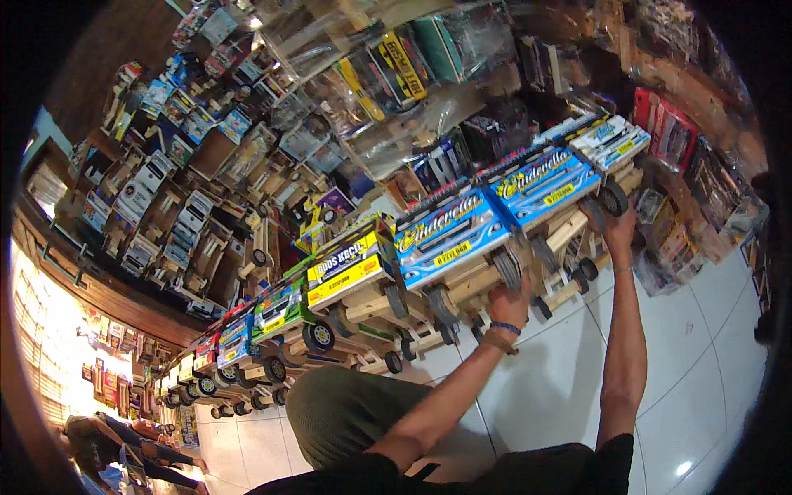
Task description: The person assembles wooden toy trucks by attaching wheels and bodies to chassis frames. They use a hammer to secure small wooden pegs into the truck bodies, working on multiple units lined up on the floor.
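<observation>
While both arms reach up from the lower edge, the left hand [509, 302] grips a wheel under a blue toy truck [450, 235], and the right hand [620, 231] closes on a wheel of the next blue toy truck [544, 183]. Beyond the left hand, a yellow toy truck [346, 268] continues the row. Above both hands, clear plastic boxes [396, 74] hold more toy vehicles.
</observation>
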{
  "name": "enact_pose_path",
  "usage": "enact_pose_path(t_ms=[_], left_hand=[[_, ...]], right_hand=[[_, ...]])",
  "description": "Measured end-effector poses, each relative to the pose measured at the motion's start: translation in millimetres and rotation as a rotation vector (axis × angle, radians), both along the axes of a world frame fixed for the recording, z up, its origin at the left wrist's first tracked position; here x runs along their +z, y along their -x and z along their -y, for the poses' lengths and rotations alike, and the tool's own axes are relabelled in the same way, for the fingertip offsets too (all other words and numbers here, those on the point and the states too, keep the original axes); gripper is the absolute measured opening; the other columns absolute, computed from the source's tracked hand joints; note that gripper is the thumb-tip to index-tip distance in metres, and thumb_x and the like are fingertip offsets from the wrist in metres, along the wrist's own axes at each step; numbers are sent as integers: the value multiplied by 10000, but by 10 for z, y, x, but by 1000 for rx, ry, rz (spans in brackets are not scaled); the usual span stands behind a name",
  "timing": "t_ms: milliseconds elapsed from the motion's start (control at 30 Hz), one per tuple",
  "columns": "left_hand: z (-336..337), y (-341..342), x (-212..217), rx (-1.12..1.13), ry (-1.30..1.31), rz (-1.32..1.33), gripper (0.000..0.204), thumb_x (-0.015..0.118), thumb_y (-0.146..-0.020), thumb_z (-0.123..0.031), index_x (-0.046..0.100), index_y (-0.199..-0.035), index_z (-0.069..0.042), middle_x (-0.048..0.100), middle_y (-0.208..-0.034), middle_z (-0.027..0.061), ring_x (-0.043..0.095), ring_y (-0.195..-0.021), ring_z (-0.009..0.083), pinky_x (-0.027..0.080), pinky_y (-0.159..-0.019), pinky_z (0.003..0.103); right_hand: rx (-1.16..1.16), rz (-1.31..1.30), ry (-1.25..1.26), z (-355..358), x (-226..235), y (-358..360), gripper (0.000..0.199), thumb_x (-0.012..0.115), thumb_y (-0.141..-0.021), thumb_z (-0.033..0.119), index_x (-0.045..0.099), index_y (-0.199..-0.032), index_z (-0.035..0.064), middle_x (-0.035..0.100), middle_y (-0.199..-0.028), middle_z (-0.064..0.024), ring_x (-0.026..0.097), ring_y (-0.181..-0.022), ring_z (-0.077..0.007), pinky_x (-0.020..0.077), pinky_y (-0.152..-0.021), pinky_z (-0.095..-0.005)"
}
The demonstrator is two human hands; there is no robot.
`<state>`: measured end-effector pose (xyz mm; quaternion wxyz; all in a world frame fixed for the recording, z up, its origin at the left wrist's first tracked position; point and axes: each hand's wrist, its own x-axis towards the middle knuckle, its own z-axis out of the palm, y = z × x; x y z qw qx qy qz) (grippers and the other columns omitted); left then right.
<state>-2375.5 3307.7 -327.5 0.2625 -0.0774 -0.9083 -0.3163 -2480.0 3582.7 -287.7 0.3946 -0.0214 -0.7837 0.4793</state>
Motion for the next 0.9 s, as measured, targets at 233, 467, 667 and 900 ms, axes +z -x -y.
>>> enact_pose_path(t_ms=[233,467,667,900], left_hand=[[99,69,83,66,114,-127,299,549,-1007,-313,721,-942,-78,649,-628,172,647,-565,347,506,-531,457],[103,114,61,214,110,-152,212,598,-976,-278,693,-938,-92,640,-620,153,635,-563,359,514,-560,471],[155,119,-99,6,-232,201,250,591,-968,-267,709,-888,-62,671,-683,166,666,-637,362,545,-624,456],[111,175,-129,-105,28,250,271,596,-952,-233,679,-920,23,683,-840,244,675,-785,400,547,-710,482]], right_hand=[[-75,40,-35,178,228,-144,645,849,-737,209,531,-1228,-61,680,-1119,-272,636,-1067,-463,505,-898,-462],[-222,105,-282,165,-46,35,676,818,-706,161,499,-1255,-70,644,-1142,-287,626,-1039,-465,496,-888,-493],[-182,265,-250,-186,-588,272,745,757,-805,261,452,-1356,-136,527,-1353,-349,497,-1277,-472,380,-1079,-514],[-47,516,-426,-902,-1202,663,590,650,-935,328,533,-1316,-108,584,-1325,-269,588,-1163,-371,432,-1018,-469]])
